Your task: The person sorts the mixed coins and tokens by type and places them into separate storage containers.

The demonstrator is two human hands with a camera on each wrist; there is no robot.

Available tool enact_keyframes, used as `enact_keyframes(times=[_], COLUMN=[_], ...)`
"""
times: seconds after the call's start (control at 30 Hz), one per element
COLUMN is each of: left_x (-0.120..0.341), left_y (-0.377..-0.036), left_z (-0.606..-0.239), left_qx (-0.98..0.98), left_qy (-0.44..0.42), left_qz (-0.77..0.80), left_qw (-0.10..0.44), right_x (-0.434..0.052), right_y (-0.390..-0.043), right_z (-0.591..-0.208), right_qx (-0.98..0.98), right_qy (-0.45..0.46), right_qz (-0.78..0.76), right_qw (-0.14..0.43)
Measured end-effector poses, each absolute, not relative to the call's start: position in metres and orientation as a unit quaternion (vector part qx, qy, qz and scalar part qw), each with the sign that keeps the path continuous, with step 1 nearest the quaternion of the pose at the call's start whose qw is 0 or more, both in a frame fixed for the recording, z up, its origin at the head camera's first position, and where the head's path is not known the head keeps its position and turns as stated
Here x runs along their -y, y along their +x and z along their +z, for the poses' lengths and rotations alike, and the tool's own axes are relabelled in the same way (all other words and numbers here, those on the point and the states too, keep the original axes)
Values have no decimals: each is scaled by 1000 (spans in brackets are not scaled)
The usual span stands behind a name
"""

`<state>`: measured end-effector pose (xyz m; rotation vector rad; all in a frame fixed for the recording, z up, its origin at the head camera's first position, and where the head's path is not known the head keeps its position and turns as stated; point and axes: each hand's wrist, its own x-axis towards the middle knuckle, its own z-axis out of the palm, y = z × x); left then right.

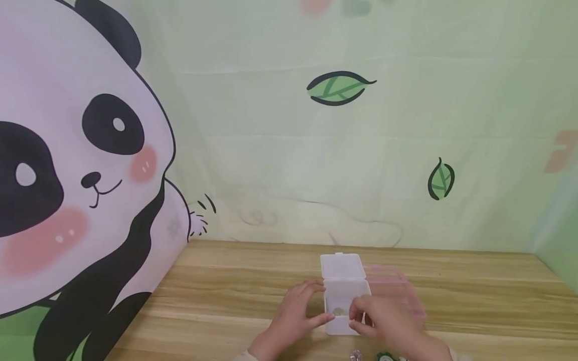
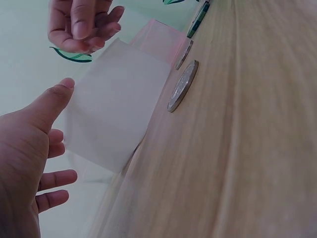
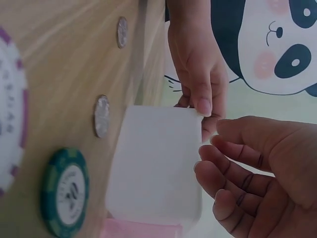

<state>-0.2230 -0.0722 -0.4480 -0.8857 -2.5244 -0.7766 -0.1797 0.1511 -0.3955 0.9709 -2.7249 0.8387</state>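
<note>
Coins and chips: nearest me, at the table's front edge, I've got a silver coin [image 1: 355, 355] and a green chip [image 1: 385, 357] lying flat, just short of my right hand; from the right wrist view a second coin [image 3: 122, 32] and a purple-and-white chip [image 3: 10, 116] show too.
Right hand: my right hand [image 1: 384, 321] sits at the box's right front corner, fingers [image 3: 233, 168] loosely curled, tips close to the rim; I see nothing held in them, and I cannot tell if they touch the box.
Left hand: my left hand [image 1: 295, 313] is against the box's left side, thumb [image 3: 203, 101] on the top edge, other fingers relaxed, steadying rather than clenching.
White box: the small white box [image 1: 345, 301] stands between both hands, lid [image 1: 342, 266] flipped open and standing up at the back; one coin [image 1: 339, 312] lies inside.
Pink box: a clear pink box [image 1: 397, 293] sits just behind and right of the white one, touching it.
Table: wooden table [image 1: 226, 291] under everything.
Backdrop: farthest off, a panda-and-leaf cloth [image 1: 90, 150].
</note>
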Motion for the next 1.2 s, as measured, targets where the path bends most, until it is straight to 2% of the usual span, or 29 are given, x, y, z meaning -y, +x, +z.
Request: enact_keyframes(times=[0.33, 0.7, 0.97, 1.2], left_x=[72, 72, 73, 73], left_y=[-223, -224, -223, -224], left_z=[-449, -450, -450, -450], left_qx=[892, 890, 892, 892], left_qy=[-309, -312, -310, -310], left_qz=[-284, -281, -280, -278], left_qw=[169, 180, 175, 177], right_x=[-155, -158, -155, -153], right_y=[-170, -167, -167, -167], right_z=[-406, -425, -432, -433], right_qx=[902, 901, 915, 922], right_qy=[323, 343, 324, 318], right_qz=[286, 265, 241, 218], right_qw=[30, 31, -22, -21])
